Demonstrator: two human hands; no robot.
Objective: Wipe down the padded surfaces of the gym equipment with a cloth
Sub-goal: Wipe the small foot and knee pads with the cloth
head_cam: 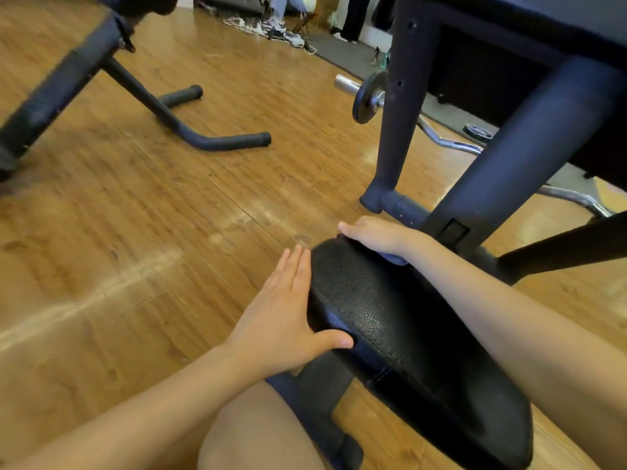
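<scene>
From the head view, a black padded seat (400, 334) of a piece of gym equipment is seen low in the near right of the scene, above a wooden floor (135, 249). The left hand (288, 307) is laid flat against the pad's left edge, its fingers straight and only the thumb hooked over the top, so its grip is open and merely steadying. The right hand (376, 235) is pressed on the pad's far end with its fingers curved down over a blue cloth (395, 258), of which only a small corner is shown under the palm. The wiping is judged to be under way at the far end of this pad; nothing visible tells how much of the pad is already clean. A second padded bench (51, 89) at the far left and a larger dark pad (559, 15) at the upper right are judged to be left for wiping. A curl bar (451, 144) is seen lying on the floor beyond the frame.
</scene>
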